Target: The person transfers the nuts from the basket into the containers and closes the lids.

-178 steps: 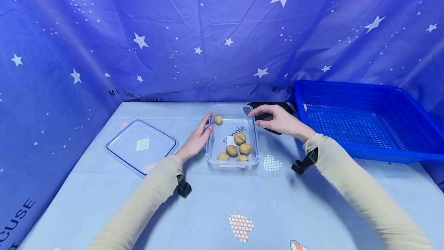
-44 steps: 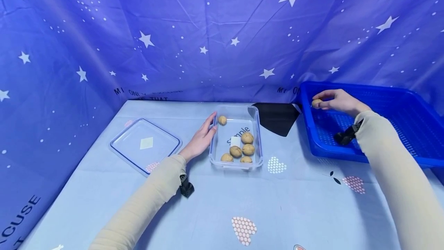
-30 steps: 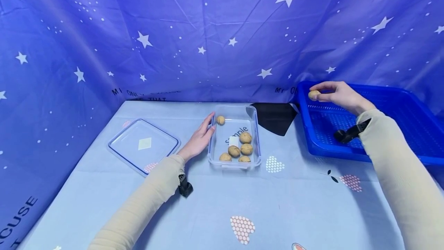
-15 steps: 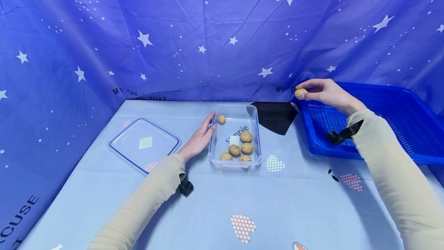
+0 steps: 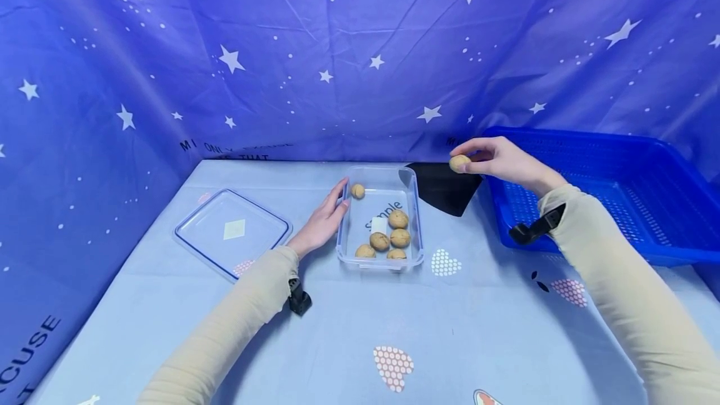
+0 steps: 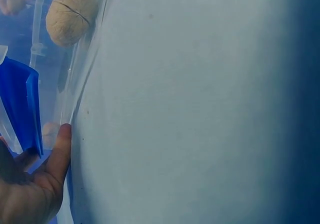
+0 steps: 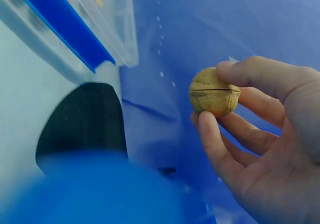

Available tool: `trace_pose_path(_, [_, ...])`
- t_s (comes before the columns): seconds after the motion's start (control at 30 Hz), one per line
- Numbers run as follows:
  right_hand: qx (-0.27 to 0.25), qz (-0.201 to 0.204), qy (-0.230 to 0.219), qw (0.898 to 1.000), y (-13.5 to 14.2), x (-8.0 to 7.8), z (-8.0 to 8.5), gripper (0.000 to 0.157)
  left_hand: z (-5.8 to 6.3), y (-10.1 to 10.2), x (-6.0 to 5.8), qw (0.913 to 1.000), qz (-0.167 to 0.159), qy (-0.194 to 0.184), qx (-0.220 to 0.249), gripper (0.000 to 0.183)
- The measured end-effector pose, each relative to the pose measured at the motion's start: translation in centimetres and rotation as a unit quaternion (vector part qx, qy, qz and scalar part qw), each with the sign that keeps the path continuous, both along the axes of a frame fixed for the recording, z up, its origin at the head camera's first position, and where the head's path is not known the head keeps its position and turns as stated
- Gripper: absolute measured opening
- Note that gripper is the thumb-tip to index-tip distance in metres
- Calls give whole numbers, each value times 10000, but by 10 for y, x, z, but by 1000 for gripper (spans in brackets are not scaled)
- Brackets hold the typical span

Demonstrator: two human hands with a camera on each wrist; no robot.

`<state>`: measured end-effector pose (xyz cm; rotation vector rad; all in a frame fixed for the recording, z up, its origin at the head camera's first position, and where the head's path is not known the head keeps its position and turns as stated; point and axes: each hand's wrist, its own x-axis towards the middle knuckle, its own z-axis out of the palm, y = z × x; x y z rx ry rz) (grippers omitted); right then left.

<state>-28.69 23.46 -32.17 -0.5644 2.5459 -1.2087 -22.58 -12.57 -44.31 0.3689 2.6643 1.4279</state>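
Note:
Between the thumb and fingers of my right hand (image 5: 503, 160) is a walnut (image 5: 460, 163), held in the air left of the blue basket. In the right wrist view that walnut (image 7: 214, 91) shows its seam, pinched at the fingertips. My left hand (image 5: 322, 224) rests against the left wall of a clear plastic box (image 5: 379, 265), its fingers fairly straight. Several walnuts (image 5: 398, 219) lie in the box, most toward its near end and one walnut (image 5: 357, 191) in the far left corner. The left wrist view shows the thumb and fingers of my left hand (image 6: 40, 184) at the box wall.
A clear lid (image 5: 233, 230) with a blue seal lies left of the box. The blue basket (image 5: 664, 258) stands at the right, by the starry curtain. A black patch (image 5: 447, 189) shows on the table between box and basket.
My right hand has gone from the box to the basket, taken up a walnut there, and carried it back leftward over the basket rim. My left hand has stayed at the box.

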Motion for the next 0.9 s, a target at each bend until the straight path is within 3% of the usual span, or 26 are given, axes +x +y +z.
trace_pose_path(0.27, [-133, 678, -19, 9976, -35, 7, -12, 34, 0, -1, 0, 10000, 28, 15, 10, 55])
trace_pose_path(0.5, [-173, 1448, -16, 9893, -67, 11, -29, 32, 0, 0, 0, 10000, 1, 24, 14, 55])
trace_pose_path(0.9, [-228, 1862, -175, 9821, -97, 16, -44, 37, 0, -1, -1, 9999, -54, 65, 57, 57])
